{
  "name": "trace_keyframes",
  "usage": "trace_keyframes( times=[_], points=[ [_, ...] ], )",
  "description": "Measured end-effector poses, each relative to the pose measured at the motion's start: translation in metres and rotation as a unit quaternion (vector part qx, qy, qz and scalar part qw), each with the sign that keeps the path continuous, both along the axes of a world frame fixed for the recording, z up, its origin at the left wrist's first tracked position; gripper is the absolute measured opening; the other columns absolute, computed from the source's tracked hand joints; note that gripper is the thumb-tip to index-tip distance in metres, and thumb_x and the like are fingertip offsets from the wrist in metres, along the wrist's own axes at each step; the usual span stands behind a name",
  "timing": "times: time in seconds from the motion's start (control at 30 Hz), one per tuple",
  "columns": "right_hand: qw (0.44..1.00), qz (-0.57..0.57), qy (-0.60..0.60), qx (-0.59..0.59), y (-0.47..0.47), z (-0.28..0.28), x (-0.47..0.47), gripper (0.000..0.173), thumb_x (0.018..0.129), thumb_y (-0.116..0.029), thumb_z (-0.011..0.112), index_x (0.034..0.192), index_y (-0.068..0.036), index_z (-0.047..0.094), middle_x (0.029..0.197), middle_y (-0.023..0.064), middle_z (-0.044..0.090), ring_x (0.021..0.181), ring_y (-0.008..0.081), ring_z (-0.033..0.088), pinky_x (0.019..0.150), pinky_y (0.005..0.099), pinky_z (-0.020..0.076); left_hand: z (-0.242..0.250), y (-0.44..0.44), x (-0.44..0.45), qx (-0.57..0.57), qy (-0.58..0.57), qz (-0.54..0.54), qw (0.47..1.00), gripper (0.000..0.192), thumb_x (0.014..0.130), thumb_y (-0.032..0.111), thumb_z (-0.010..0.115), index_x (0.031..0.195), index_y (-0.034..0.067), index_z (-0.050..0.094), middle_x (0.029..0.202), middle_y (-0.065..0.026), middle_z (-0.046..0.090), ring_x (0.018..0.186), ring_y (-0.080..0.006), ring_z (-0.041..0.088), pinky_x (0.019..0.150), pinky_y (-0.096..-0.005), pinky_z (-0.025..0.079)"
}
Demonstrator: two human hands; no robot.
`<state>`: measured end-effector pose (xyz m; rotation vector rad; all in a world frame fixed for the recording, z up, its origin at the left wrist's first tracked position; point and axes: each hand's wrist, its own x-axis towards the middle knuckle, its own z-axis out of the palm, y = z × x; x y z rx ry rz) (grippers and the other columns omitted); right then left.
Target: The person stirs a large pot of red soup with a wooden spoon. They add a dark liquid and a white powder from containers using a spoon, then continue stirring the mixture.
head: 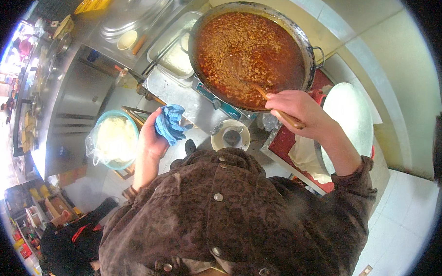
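Note:
A large two-handled wok (pixel 311 73) sits on a stove (pixel 222 106), filled with reddish-brown sauce (pixel 242 51) full of small minced bits. In my right hand (pixel 298 111) is the wooden handle of a utensil (pixel 292 120), whose far end dips into the sauce near the wok's front rim; its head is hidden. My left hand (pixel 151 135) clasps a crumpled blue cloth (pixel 171 123), held apart from the wok and left of the stove. Beneath the stove's front edge is a pale bowl or pot (pixel 215 136) with a metal cup (pixel 232 136) inside.
At left stands a turquoise tub (pixel 136 149) of pale shredded food, partly wrapped in plastic. A metal tray (pixel 152 53) adjoins the wok. On the right is a large pale round lid or basin (pixel 347 124). Behind me at lower left, another person (pixel 67 242) wears dark clothes.

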<state>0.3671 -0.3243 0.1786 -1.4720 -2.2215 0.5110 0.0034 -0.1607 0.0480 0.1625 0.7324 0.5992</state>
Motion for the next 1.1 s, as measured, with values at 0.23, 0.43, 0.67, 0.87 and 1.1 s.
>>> trace_keyframes(
  times=[0.23, 0.43, 0.67, 0.87, 1.1],
  points=[
    [0.993, -0.027, -0.116, 0.013, 0.023, -0.043, 0.013, 0.043, 0.063, 0.0, 0.069, 0.106, 0.0, 0.06, 0.106, 0.0186, 0.062, 0.099, 0.0371, 0.059, 0.082, 0.0438, 0.0494, -0.002, -0.003, -0.011, 0.006, 0.012, 0.009, 1.0, 0.033, 0.099, 0.028, 0.046, 0.117, 0.002, 0.057, 0.109, -0.0138, 0.065, 0.1, -0.03, 0.062, 0.093, -0.0468, 0.049],
    [0.98, -0.118, -0.114, 0.115, 0.054, -0.084, 0.036, 0.037, 0.072, -0.001, 0.065, 0.109, -0.001, 0.063, 0.111, 0.022, 0.065, 0.105, 0.0379, 0.06, 0.09, 0.0416, 0.0491, -0.001, -0.008, -0.015, 0.019, 0.026, 0.009, 0.999, 0.038, 0.098, 0.032, 0.046, 0.119, 0.002, 0.056, 0.109, -0.015, 0.065, 0.097, -0.0318, 0.063, 0.085, -0.0491, 0.052],
    [0.928, -0.316, 0.164, 0.11, 0.062, -0.05, 0.033, 0.021, 0.091, -0.013, 0.064, 0.109, -0.002, 0.069, 0.101, 0.0127, 0.072, 0.096, 0.0206, 0.067, 0.086, 0.0301, 0.0503, -0.026, -0.001, -0.004, -0.008, 0.059, -0.103, 0.993, 0.043, 0.096, 0.036, 0.054, 0.109, -0.004, 0.061, 0.091, -0.014, 0.069, 0.078, -0.0286, 0.067, 0.073, -0.0478, 0.056],
    [0.937, -0.322, 0.084, 0.108, 0.026, 0.008, -0.003, 0.022, 0.09, -0.011, 0.065, 0.11, -0.005, 0.069, 0.113, 0.0138, 0.069, 0.106, 0.0248, 0.066, 0.095, 0.0336, 0.0495, -0.108, 0.011, 0.043, 0.229, 0.226, -0.243, 0.915, 0.036, 0.09, 0.025, 0.061, 0.113, -0.004, 0.062, 0.088, -0.0171, 0.069, 0.07, -0.0231, 0.067, 0.06, -0.0393, 0.057],
    [0.976, -0.187, -0.012, 0.109, -0.004, 0.005, -0.044, 0.025, 0.084, 0.0, 0.064, 0.109, -0.001, 0.066, 0.118, 0.0188, 0.066, 0.106, 0.0331, 0.065, 0.091, 0.0398, 0.0507, -0.208, 0.028, 0.111, 0.531, 0.485, -0.375, 0.585, 0.045, 0.079, 0.044, 0.07, 0.097, 0.002, 0.072, 0.098, -0.0222, 0.07, 0.091, -0.0336, 0.069, 0.083, -0.0402, 0.052]
  ],
)
